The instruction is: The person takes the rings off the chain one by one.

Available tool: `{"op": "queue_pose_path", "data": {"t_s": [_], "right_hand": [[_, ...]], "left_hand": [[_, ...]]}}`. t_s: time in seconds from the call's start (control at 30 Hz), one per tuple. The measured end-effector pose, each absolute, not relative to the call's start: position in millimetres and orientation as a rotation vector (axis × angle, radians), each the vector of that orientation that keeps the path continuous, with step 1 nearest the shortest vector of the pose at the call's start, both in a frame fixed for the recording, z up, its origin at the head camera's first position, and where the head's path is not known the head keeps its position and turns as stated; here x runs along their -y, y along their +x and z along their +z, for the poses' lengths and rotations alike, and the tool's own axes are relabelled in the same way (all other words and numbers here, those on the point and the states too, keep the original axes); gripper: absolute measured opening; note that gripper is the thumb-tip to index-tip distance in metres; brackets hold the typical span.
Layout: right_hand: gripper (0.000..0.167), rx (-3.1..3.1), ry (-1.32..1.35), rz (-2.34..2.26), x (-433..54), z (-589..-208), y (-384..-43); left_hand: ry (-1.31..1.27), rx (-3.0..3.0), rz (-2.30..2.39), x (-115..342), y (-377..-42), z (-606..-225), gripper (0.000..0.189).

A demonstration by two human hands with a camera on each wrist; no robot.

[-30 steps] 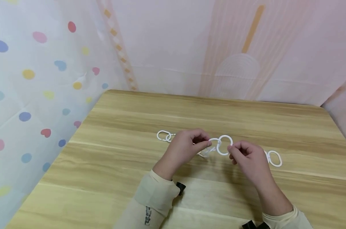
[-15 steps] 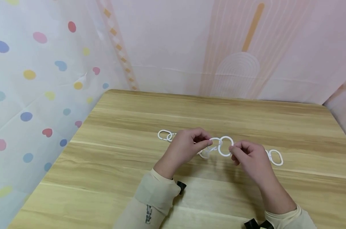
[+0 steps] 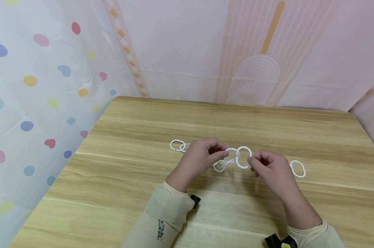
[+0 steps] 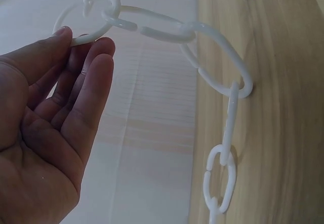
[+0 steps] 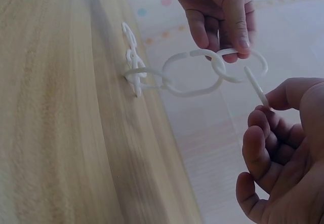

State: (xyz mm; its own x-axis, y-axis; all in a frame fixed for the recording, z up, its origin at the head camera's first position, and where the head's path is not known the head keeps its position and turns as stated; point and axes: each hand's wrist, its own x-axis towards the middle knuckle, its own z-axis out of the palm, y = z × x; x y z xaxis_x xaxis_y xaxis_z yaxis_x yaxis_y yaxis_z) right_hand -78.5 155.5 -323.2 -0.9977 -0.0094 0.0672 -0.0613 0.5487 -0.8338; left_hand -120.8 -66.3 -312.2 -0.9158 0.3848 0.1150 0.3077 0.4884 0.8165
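Observation:
My left hand (image 3: 197, 160) pinches a white oval plastic link (image 4: 104, 31) between thumb and fingertips. That link is an end of a white chain (image 4: 230, 122), which hangs from the hand down to the table. Between thumb and index finger, my right hand (image 3: 271, 172) pinches another white link (image 5: 256, 86). In the head view the two held links cross each other, raised above the tabletop. Through the right wrist view, the right-hand link stands edge-on beside the left-hand one. Part of the chain is hidden behind the left hand.
On the wooden table (image 3: 137, 193), the chain's far end (image 3: 171, 144) lies left of the left hand. A loose white link (image 3: 303, 168) lies right of the right hand, with another piece partly hidden beside it. Patterned cloth (image 3: 180, 51) hangs behind the table.
Both hands keep their pinch on the links and stay almost in place. The links dangling under the left hand have shifted slightly.

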Motion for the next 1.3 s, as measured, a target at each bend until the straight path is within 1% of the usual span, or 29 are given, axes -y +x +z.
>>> {"op": "queue_pose_path", "data": {"t_s": [0.2,0.33,0.57,1.3], "right_hand": [[0.012,2.695,0.098,1.272,-154.9,-326.2,-80.5],[0.01,2.683,0.119,1.193,-156.7,-326.5,-81.4],[0.014,2.614,0.033,1.216,-170.7,-322.8,-81.0],[0.025,2.721,-0.104,1.172,-195.0,-320.7,-87.1]], "left_hand": [[0.63,-2.554,1.488,64.3,-122.8,-317.2,0.005],[0.6,-2.564,1.463,65.0,-123.9,-318.2,0.005],[0.426,-2.598,1.462,71.3,-125.8,-315.6,0.005],[0.49,-2.559,1.483,71.1,-126.7,-318.4,0.005]]}}
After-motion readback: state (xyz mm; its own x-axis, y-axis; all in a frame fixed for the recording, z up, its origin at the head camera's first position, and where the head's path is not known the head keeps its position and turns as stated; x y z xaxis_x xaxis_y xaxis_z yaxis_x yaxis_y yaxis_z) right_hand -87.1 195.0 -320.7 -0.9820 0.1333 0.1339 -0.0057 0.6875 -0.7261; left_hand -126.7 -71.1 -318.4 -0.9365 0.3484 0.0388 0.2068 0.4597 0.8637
